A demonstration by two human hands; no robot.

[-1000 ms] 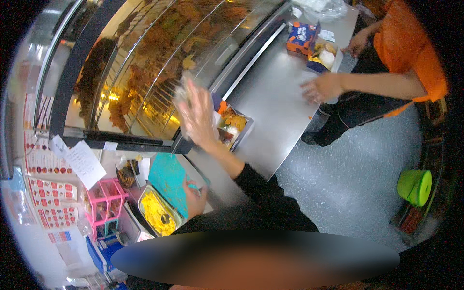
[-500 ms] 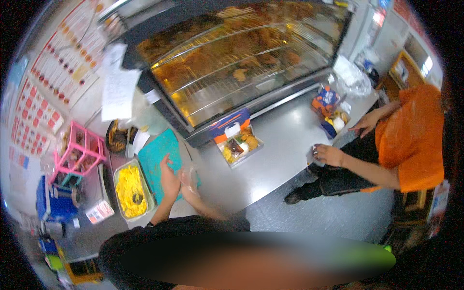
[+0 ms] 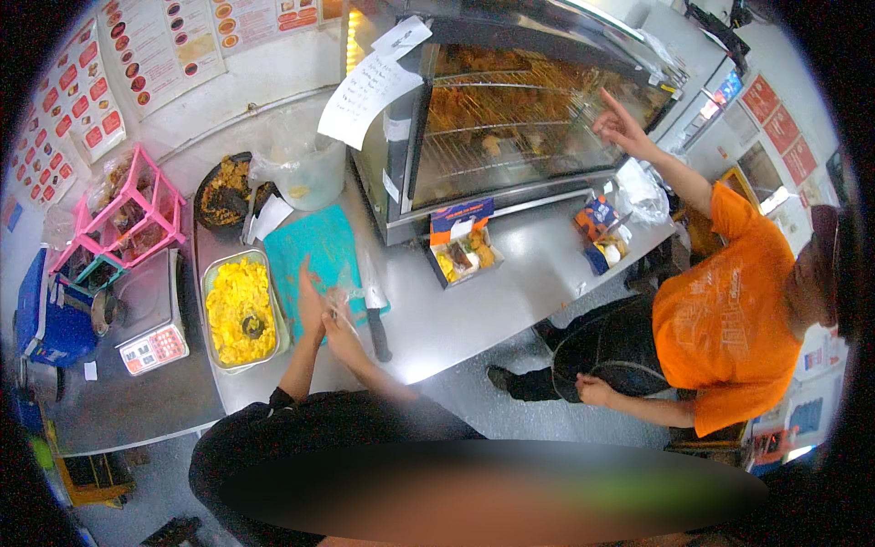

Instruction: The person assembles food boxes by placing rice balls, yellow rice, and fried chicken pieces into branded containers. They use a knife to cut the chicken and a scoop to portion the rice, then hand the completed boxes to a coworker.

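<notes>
My left hand [image 3: 311, 294] is over the teal cutting board [image 3: 310, 232], fingers stretched out with nothing seen in them. Close beside it, the fingers of my right hand [image 3: 343, 335] are bent around thin clear plastic [image 3: 340, 301] that looks like a disposable glove. Whether the plastic is partly worn is hard to make out. A knife [image 3: 375, 310] with a black handle lies just right of the board. To the left of my hands stands a clear tub [image 3: 210, 339] of yellow, chopped food [image 3: 239, 296] with a dark round utensil end [image 3: 252, 325] in it.
A scale [image 3: 150, 319], pink rack [image 3: 123, 214], black bowl [image 3: 208, 219] and clear bucket [image 3: 314, 173] stand left and behind. A glass food warmer [image 3: 401, 196] backs the counter, with two meal boxes [image 3: 469, 273] [image 3: 597, 264] before it. At right, a person in orange [image 3: 720, 319] points toward the warmer.
My view has shifted, showing the knife more plainly. My hands remain together near the board. The person in orange has raised one hand, pointing, and lowered the other away from the counter.
</notes>
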